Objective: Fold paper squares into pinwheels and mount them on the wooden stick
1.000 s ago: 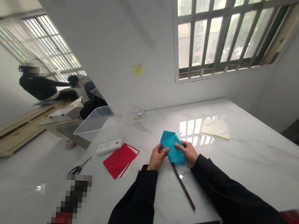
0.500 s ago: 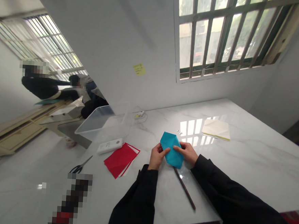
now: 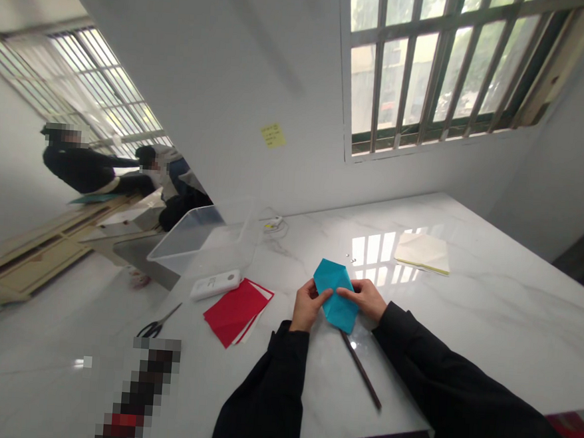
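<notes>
A folded blue paper [image 3: 334,270] with angled corners is held above the white marble-patterned table. My left hand [image 3: 307,305] grips its left edge, with the thumb lying on the front. From the right, my right hand [image 3: 366,297] pinches the paper, its thumb near the middle. The fingers behind the sheet are partly hidden. A thin dark stick [image 3: 362,373] lies on the table just below the paper, and its upper end is near the paper's bottom corner.
Red sheets [image 3: 235,310] lie left of my hands, beside a white device [image 3: 216,285]. Further left are scissors [image 3: 157,323] and a clear plastic bin [image 3: 195,245]. Cream paper [image 3: 422,251] lies at the right. Two people sit in the left background.
The lower part of the blue paper has shifted slightly down and left, and its outline looks narrower at the bottom. Both hands keep nearly the same place.
</notes>
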Available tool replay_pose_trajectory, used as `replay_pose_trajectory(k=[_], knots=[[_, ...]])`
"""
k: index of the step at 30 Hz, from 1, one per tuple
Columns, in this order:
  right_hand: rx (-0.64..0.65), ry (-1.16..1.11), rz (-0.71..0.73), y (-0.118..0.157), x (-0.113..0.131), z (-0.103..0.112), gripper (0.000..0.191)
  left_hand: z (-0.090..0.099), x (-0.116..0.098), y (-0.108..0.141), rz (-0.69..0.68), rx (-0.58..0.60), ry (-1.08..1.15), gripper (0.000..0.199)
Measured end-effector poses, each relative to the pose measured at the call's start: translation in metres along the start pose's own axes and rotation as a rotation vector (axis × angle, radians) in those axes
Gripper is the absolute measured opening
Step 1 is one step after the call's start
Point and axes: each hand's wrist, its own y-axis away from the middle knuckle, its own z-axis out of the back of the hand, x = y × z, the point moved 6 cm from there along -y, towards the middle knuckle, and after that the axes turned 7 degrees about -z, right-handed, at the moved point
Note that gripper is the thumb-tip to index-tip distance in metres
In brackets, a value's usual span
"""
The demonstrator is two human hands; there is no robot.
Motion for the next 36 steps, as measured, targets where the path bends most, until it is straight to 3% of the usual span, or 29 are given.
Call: replay_pose_trajectory(k=[5, 12, 19, 26, 36], knots=[[-0.052, 0.061, 0.014, 0.000, 0.002, 0.002, 0.053, -0.004, -0.004, 0.001, -0.002, 0.021, 0.004, 0.057], [-0.030, -0.009, 0.017, 0.001, 0.001, 0.001, 0.052, -0.003, -0.005, 0.001, -0.016, 0.024, 0.020, 0.054], [-0.084, -0.128, -0.006, 0.000, 0.000, 0.004, 0.056, -0.002, 0.005, 0.001, 0.098, 0.042, 0.067, 0.053], [-0.075, -0.154, 0.000, -0.002, -0.003, 0.004, 0.058, 0.004, 0.010, 0.002, 0.136, -0.037, 0.057, 0.040], [0.009, -0.028, 0.031, 0.002, 0.003, -0.002, 0.055, 0.009, -0.005, 0.001, 0.124, -0.125, 0.108, 0.039]])
